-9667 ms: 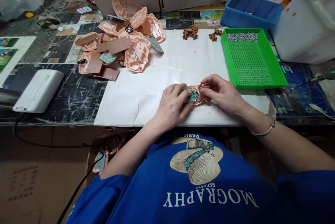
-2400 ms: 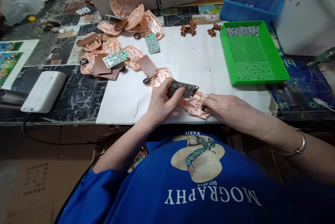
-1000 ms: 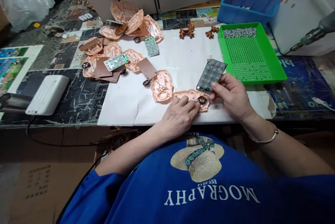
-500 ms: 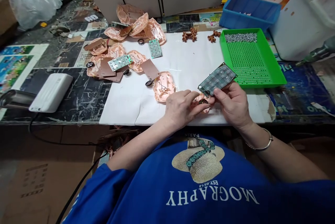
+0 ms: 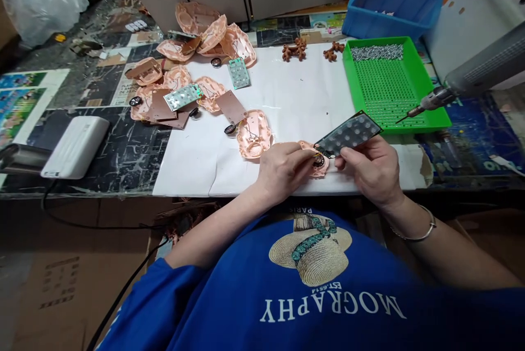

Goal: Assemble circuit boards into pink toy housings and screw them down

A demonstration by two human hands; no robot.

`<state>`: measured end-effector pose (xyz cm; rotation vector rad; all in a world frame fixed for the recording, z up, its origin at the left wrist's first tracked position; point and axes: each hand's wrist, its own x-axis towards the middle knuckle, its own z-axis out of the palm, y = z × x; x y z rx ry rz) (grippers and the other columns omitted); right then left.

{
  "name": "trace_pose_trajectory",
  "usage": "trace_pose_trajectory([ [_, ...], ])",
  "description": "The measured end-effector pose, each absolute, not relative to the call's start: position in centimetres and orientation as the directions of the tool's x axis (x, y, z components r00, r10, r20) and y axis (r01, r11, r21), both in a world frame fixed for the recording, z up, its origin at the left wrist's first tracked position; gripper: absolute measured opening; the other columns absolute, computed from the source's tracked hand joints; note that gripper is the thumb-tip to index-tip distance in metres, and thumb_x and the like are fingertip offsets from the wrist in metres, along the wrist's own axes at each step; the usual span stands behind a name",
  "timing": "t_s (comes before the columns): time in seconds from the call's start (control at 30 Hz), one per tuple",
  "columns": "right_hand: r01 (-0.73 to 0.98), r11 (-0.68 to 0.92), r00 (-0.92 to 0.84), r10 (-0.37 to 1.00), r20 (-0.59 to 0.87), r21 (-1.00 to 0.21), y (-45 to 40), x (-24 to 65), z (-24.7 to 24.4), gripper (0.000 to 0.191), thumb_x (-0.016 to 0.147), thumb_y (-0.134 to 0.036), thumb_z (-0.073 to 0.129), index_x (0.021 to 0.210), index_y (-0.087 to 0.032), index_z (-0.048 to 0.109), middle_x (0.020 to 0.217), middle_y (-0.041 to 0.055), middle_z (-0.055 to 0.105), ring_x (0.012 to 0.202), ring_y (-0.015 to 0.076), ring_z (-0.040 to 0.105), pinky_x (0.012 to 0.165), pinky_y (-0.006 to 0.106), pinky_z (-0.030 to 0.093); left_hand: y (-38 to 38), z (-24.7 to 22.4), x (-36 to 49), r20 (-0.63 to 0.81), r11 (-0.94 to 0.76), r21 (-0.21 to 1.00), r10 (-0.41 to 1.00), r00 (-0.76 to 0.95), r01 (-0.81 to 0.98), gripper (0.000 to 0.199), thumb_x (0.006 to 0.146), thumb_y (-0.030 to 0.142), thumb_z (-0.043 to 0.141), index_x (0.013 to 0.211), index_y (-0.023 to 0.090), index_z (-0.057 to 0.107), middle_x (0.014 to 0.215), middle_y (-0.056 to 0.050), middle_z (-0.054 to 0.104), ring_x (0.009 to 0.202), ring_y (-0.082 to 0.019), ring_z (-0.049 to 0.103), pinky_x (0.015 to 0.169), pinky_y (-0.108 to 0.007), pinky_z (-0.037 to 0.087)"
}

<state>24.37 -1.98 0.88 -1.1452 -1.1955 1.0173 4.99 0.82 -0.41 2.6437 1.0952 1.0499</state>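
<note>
Pink plastic shell (image 5: 324, 170) lies open by the tabletop's (image 5: 131, 159) near edge, its circuit board (image 5: 348, 135) unseated, pinched in the right hand (image 5: 375, 170); the left hand (image 5: 283, 170) is at the shell, grip unclear. Farther back, leftward, other shells (image 5: 241, 47) lie open, unclosed.

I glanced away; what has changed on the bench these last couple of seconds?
The circuit board passed from the left hand to the right hand, which let go of the speaker. The power screwdriver swung leftward, toward the green tray. The tray and brown plastic pieces stayed put.
</note>
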Motion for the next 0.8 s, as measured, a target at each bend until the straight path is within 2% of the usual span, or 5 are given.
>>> trace_pose_trajectory([
  [0.13, -0.094, 0.105, 0.036, 0.994, 0.102, -0.990, -1.8, 25.2, 0.3, 0.025, 0.082, -0.032, 0.079, 0.094, -0.026, 0.058, 0.077, -0.0030, 0.068, 0.055, 0.0141, 0.061, 0.054, 0.031, 0.055, 0.8, 0.1, 4.6, 0.492, -0.784, 0.008, 0.543, 0.680, 0.620, 0.024, 0.101, 0.020, 0.049, 0.088, 0.018, 0.069, 0.076, -0.003, 0.063, 0.074, -0.016, 0.057, 0.067, -0.030, 0.039],
  [0.33, 0.019, 0.083, 0.006, 0.997, 0.083, -0.996, -2.0, 25.8, 0.1, 0.029, 0.086, -0.046, 0.075, 0.097, -0.025, 0.059, 0.068, -0.0033, 0.062, 0.054, 0.0136, 0.059, 0.049, 0.028, 0.050, 0.6, 1.3, 4.0, 0.342, -0.838, -0.062, 0.493, 0.800, 0.543, 0.018, 0.099, 0.018, 0.048, 0.095, 0.016, 0.066, 0.087, -0.006, 0.061, 0.081, -0.020, 0.054, 0.072, -0.034, 0.041],
  [0.43, 0.055, 0.078, 0.009, 0.997, 0.079, -0.995, -2.2, 25.7, 0.1, 0.028, 0.088, -0.047, 0.074, 0.096, -0.026, 0.059, 0.066, -0.0032, 0.062, 0.055, 0.0138, 0.059, 0.050, 0.028, 0.050, 0.4, 1.4, 3.9, 0.344, -0.836, -0.025, 0.508, 0.790, 0.548, 0.022, 0.101, 0.024, 0.047, 0.094, 0.015, 0.066, 0.088, -0.007, 0.061, 0.081, -0.020, 0.054, 0.073, -0.035, 0.042],
  [0.67, 0.076, 0.060, 0.012, 0.998, 0.061, -0.995, -2.4, 25.6, 0.0, 0.028, 0.089, -0.048, 0.072, 0.100, -0.026, 0.058, 0.065, -0.0035, 0.061, 0.054, 0.0132, 0.058, 0.050, 0.028, 0.052, 0.8, 0.3, 4.4, 0.453, -0.779, 0.269, 0.621, 0.639, 0.566, 0.028, 0.100, 0.028, 0.052, 0.082, 0.017, 0.070, 0.080, -0.004, 0.061, 0.070, -0.014, 0.051, 0.064, -0.030, 0.038],
  [0.8, 0.136, 0.068, -0.046, 0.997, 0.062, -0.988, -2.3, 25.8, 0.0, 0.028, 0.092, -0.050, 0.068, 0.101, -0.026, 0.057, 0.063, -0.0039, 0.058, 0.052, 0.0132, 0.054, 0.049, 0.029, 0.048, 1.1, 0.3, 4.5, 0.449, -0.762, 0.358, 0.647, 0.616, 0.540, 0.026, 0.098, 0.025, 0.055, 0.080, 0.017, 0.072, 0.078, -0.003, 0.060, 0.068, -0.013, 0.051, 0.061, -0.028, 0.037],
])
